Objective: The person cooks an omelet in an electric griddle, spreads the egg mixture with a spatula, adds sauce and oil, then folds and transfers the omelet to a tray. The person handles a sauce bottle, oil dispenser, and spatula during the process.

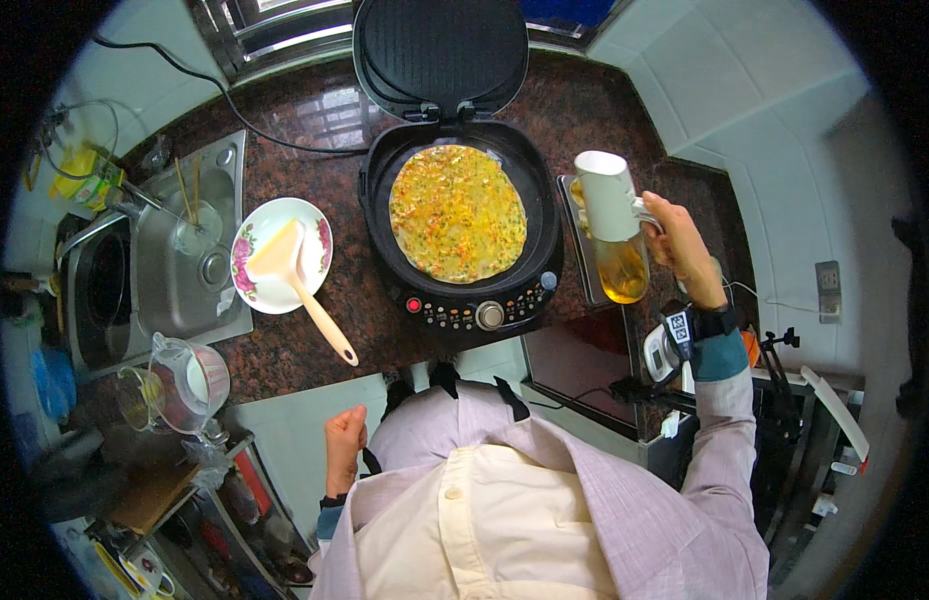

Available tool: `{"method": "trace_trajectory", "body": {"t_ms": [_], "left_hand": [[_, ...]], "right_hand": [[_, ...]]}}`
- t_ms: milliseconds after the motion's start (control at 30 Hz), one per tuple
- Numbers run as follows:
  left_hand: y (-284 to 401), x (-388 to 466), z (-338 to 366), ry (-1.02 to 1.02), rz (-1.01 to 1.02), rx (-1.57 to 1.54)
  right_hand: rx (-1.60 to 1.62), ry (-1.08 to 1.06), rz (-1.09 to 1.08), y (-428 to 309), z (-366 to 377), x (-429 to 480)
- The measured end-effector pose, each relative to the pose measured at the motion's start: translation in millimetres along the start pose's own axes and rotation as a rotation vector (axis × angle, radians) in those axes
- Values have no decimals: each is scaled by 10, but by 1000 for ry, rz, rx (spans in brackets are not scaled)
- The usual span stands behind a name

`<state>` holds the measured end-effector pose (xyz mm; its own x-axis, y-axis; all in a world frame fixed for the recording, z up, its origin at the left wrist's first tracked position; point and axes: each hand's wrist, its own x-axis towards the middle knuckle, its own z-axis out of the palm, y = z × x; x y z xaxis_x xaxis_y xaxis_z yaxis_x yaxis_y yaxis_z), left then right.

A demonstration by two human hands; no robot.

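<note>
My right hand (678, 244) grips the handle of a white mug (608, 196), which is tilted above the metal tray. Just below the mug a glass oil bottle (622, 271) holds yellow oil; whether the two touch is unclear. Near my waist my left hand (346, 435) is closed, with nothing visible in it. A round pancake with orange and green bits (458, 214) lies in the black electric griddle (540, 217), whose lid (443, 56) stands raised. Left of it, a cream spatula (288, 259) rests on a white floral plate (263, 296), its handle over the rim.
A steel sink (164, 300) with a glass bowl and chopsticks is at the left. Beside its near edge stand a measuring jug (202, 379) and a glass cup. A black cord (232, 105) crosses the granite counter (299, 172). A metal tray (581, 255) lies right of the griddle.
</note>
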<state>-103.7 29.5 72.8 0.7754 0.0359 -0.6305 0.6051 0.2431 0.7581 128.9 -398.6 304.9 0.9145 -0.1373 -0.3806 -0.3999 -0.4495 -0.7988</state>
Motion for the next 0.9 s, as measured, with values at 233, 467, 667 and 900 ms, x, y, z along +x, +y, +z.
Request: {"method": "trace_trajectory", "body": {"t_ms": [233,467,667,900], "left_hand": [[103,79,-95,-124,-2,114],[141,345,-168,-495,-44,476],[159,482,423,-810,45,678],[-35,447,1332,-1022,76,808]], "right_hand": [[513,42,-231,109,-169,-869],[925,549,-282,152,110,-2515],[775,362,-423,394,196,-3457],[735,959,-536,686,-474,-4742]]}}
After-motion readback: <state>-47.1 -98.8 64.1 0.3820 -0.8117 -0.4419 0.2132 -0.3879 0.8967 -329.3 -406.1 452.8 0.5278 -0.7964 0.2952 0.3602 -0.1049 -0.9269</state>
